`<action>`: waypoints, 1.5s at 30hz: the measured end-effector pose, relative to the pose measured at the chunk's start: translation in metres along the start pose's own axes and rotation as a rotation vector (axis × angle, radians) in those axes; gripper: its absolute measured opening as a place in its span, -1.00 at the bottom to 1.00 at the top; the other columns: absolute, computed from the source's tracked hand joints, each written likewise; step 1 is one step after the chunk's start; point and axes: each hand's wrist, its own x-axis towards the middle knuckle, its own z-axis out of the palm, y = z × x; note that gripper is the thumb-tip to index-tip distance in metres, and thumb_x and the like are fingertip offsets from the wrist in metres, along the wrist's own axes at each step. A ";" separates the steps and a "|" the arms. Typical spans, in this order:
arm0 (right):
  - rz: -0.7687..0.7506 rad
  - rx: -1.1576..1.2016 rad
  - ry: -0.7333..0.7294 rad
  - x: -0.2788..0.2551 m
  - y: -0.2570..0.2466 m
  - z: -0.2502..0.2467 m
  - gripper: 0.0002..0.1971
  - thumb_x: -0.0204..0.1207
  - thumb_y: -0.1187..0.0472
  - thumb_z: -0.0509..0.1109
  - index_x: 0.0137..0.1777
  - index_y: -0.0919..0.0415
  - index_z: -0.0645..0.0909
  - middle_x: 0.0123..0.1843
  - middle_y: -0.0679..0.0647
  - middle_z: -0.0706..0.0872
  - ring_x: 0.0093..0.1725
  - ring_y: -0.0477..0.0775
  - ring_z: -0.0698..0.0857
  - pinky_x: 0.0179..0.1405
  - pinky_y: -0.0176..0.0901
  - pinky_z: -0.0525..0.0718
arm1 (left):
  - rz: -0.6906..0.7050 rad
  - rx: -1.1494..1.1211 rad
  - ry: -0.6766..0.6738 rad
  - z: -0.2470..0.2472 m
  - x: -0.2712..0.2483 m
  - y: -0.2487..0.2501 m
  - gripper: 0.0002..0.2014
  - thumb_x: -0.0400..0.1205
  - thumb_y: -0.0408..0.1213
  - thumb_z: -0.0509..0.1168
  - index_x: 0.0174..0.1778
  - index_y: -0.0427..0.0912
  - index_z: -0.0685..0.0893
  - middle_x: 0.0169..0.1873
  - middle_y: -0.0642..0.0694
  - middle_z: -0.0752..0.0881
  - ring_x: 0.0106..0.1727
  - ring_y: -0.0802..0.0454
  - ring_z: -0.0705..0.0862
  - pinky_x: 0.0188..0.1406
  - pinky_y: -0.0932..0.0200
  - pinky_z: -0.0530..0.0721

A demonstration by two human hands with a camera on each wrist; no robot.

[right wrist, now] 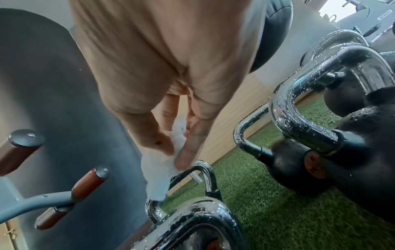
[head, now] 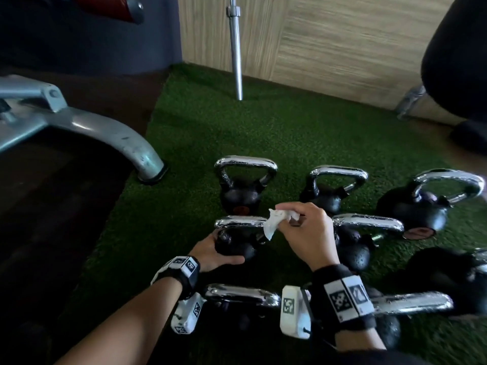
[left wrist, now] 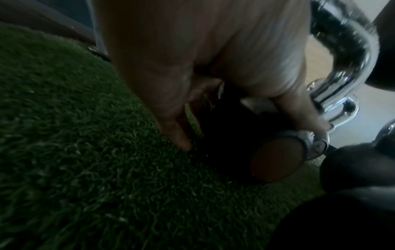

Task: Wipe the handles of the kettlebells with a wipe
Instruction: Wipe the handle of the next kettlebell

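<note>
While the green turf (head: 237, 122) carries the grouped kettlebells, the middle-row left kettlebell (head: 234, 246) stands upright, chrome handle (head: 239, 222) running left-right. Left hand (head: 210, 252) cups its body, fingers curled; right hand (head: 307, 233) pinches the wipe (head: 272, 223) at the handle's right end.

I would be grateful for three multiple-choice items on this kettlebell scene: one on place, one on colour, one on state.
1. Where do the kettlebells stand?
A. on a wooden bench
B. on green turf
C. on a metal rack

2. What colour is the wipe?
A. white
B. blue
C. yellow

3. What is the left hand doing?
A. hanging free
B. pinching the wipe
C. holding a kettlebell's body

Answers:
1 B, the turf lies under every kettlebell.
2 A, the wipe in the right hand is white.
3 C, the left hand grips the black body below the handle.
</note>
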 end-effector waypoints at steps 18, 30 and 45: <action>0.029 -0.282 -0.058 -0.020 -0.019 -0.013 -0.77 0.40 0.29 0.69 -0.03 -0.04 0.87 -0.06 -0.17 0.82 -0.02 -0.27 0.74 -0.10 -0.65 0.56 | 0.152 -0.079 -0.155 -0.008 0.032 -0.011 -0.29 0.04 0.17 0.78 0.13 0.13 0.82 0.08 0.21 0.82 0.20 0.20 0.72 0.34 0.18 0.64; -0.107 -0.183 -0.039 0.025 -0.007 0.027 -0.73 0.41 0.30 0.69 0.11 0.08 0.88 -0.04 -0.16 0.81 -0.12 -0.23 0.77 -0.06 -0.44 0.74 | 0.154 -0.029 -0.157 -0.005 0.035 -0.015 -0.37 0.12 0.24 0.74 0.10 0.24 0.80 0.09 0.31 0.78 0.18 0.36 0.68 0.32 0.28 0.61; -0.119 -0.346 -0.211 0.036 0.006 0.033 -0.71 0.42 0.48 0.50 -0.01 0.12 0.90 -0.13 -0.12 0.75 -0.15 -0.20 0.72 -0.14 -0.76 0.45 | 0.264 -0.032 -0.134 -0.003 0.033 -0.016 -0.27 0.21 0.20 0.72 0.27 0.47 0.55 0.33 0.33 0.65 0.45 0.31 0.55 0.49 0.27 0.46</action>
